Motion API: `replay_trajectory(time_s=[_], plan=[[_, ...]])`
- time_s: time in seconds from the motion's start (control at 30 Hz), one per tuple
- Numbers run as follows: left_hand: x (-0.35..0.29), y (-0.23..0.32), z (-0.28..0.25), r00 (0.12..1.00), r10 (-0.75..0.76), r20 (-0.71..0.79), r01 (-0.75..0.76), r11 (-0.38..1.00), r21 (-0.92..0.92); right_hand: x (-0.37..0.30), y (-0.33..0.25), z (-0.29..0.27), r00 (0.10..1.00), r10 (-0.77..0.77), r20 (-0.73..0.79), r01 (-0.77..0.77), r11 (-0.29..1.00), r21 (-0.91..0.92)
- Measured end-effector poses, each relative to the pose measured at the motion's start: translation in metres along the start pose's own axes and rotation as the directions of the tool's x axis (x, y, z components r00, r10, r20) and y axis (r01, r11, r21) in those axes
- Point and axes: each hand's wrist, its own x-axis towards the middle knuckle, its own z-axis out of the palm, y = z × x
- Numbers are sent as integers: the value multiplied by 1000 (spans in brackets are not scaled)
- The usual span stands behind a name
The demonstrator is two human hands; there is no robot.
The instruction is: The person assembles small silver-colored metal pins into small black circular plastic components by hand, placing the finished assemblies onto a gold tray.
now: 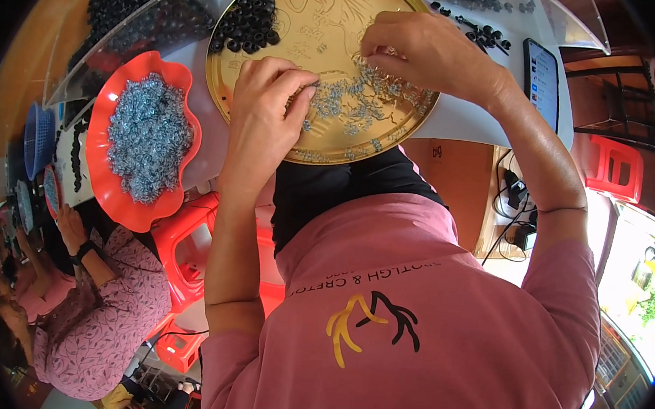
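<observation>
Working over a round gold tray [297, 57] on the counter [465, 123], the left hand [266, 107] and right hand [428, 52] each hold fingertips together; whether either grip pinches anything cannot be told. Silvery spring-like pieces [339, 102] lie on the tray, axes mixed, just right of the left fingertips and bodyward of the right's.

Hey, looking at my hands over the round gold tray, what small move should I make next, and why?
Probably pinch one small silvery coiled metal piece with your right hand: its fingertips are low beside the loose scatter on the round gold tray. I can't tell whether they already grip one.
</observation>
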Motion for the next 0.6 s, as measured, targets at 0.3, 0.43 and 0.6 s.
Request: replay_trajectory(time_s=[0.3,0.43,0.6], plan=[[0,-6,1,998,-26,-52,33,991,130,16,-31,15,988,-136,71,126,985,118],[0,-1,1,993,-85,-87,96,988,124,11,-31,17,984,-155,92,142,980,137],[-7,4,-4,1000,12,6,-12,1000,10,6,-29,16,982,-119,149,109,991,77]])
